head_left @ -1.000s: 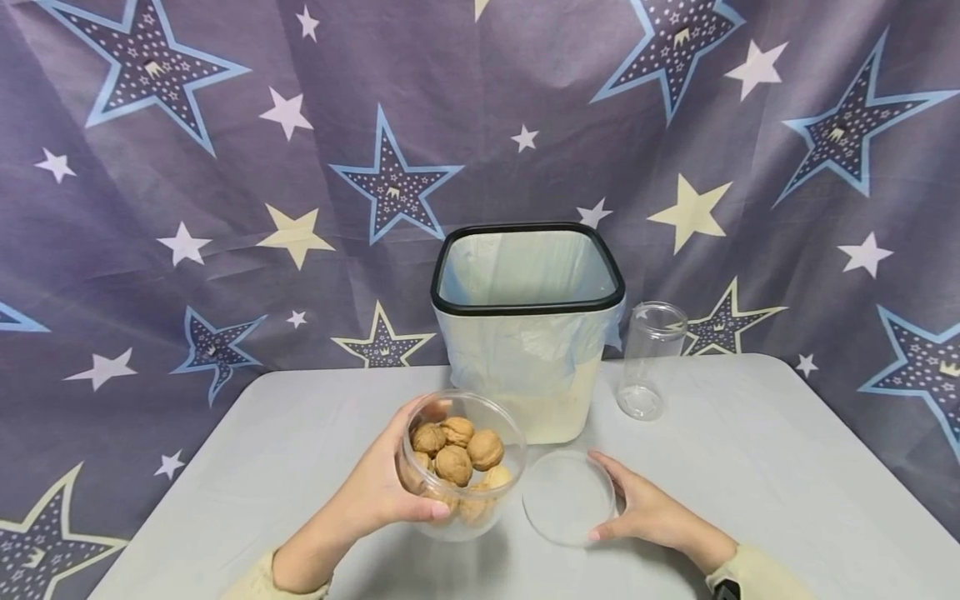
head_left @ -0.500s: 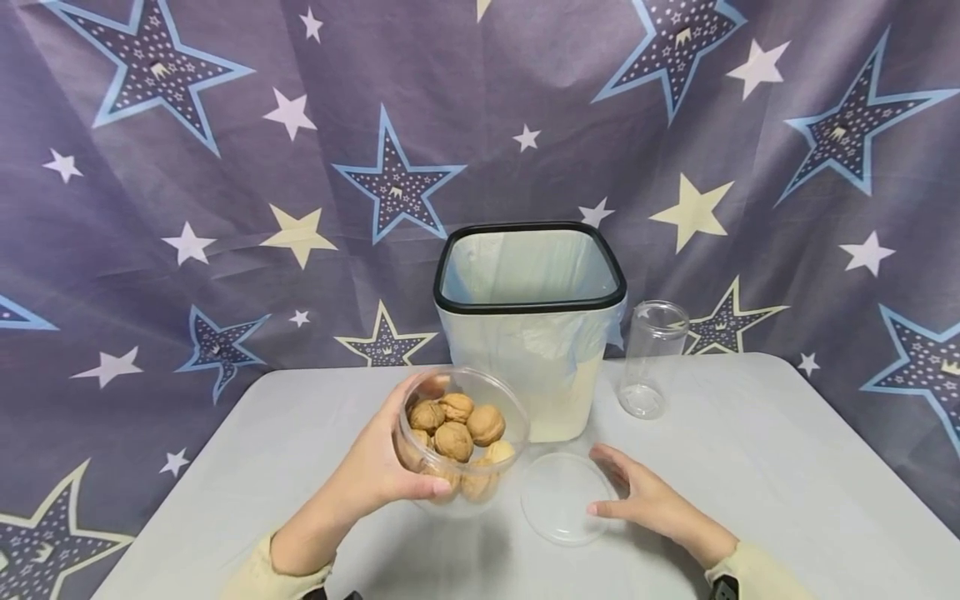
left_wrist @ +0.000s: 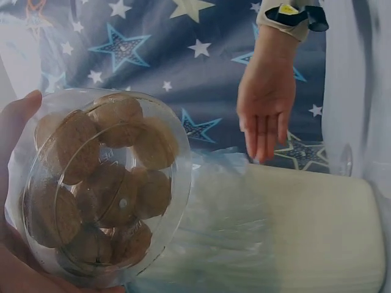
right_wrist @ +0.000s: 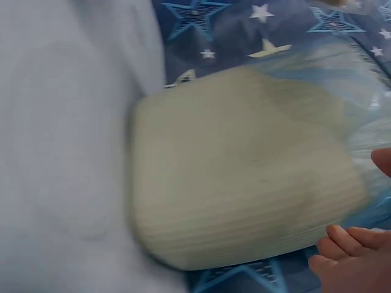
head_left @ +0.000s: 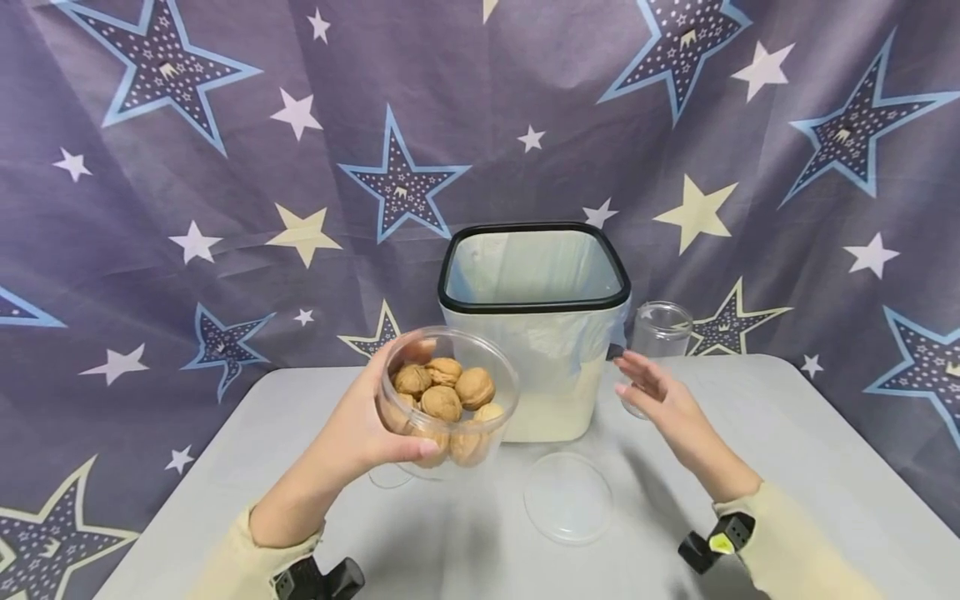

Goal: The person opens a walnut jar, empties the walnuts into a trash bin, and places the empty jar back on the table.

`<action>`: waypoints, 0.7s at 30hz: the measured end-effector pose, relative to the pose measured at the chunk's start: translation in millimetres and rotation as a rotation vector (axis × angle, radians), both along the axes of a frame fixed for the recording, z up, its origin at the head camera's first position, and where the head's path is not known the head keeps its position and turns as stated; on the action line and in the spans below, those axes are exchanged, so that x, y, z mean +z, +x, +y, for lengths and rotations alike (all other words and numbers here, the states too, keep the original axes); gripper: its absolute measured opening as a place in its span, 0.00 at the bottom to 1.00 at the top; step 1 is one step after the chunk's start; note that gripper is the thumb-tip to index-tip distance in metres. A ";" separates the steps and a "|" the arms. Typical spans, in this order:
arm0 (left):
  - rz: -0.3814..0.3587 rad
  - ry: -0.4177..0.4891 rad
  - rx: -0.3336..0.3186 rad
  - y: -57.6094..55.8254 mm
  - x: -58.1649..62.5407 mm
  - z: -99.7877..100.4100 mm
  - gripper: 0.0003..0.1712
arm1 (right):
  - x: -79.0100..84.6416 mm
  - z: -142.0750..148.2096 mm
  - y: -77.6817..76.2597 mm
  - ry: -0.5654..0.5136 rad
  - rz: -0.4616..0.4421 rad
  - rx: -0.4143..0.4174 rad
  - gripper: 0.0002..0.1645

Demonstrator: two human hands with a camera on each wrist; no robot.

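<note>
My left hand [head_left: 360,429] grips a round clear plastic tub [head_left: 513,375] from its left side, thumb in front. Several whole walnuts [head_left: 441,403] lie in it, seen through its bottom in the left wrist view. The tub hangs above the table, tilted slightly towards me. My right hand [head_left: 671,408] is raised empty beside the bin's right side, overlapping a tall clear jar [head_left: 662,321]. Its fingers look extended in the left wrist view. On the table below lies a flat clear round lid [head_left: 568,497], untouched.
A cream bin [head_left: 551,417] with a black rim and a bluish liner bag stands at the back of the grey-white table [head_left: 787,483]. Part of a thin clear round outline [head_left: 390,477] shows on the table below the tub. A starry curtain [head_left: 247,167] hangs behind.
The left hand has raised the tub of walnuts and brought it slightly left. The right hand has left the lid's edge, moving up and away towards the jar; the lid stayed on the table.
</note>
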State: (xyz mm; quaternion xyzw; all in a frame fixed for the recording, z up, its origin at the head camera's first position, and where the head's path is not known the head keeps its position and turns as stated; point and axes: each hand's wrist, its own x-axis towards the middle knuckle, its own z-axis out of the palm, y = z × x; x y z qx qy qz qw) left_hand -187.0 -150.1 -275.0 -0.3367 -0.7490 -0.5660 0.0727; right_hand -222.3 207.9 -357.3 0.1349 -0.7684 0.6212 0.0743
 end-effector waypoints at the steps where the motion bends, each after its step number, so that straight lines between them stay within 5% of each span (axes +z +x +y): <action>1: -0.003 0.000 0.004 -0.2 2.4 -0.5 0.58 | 5.7 0.1 -1.9 -0.011 0.006 -0.005 0.34; 6: 0.003 -0.006 0.029 -2.3 14.4 -1.8 0.58 | 31.6 -0.9 -10.6 -0.077 0.053 -0.029 0.32; 13: 0.016 -0.007 0.061 -7.6 29.3 -2.8 0.56 | 69.1 -7.0 -19.8 -0.400 0.055 -0.015 0.32; 21: 0.001 0.003 0.069 -14.2 49.7 0.4 0.56 | 102.6 -14.8 -37.7 -0.196 0.057 -0.112 0.37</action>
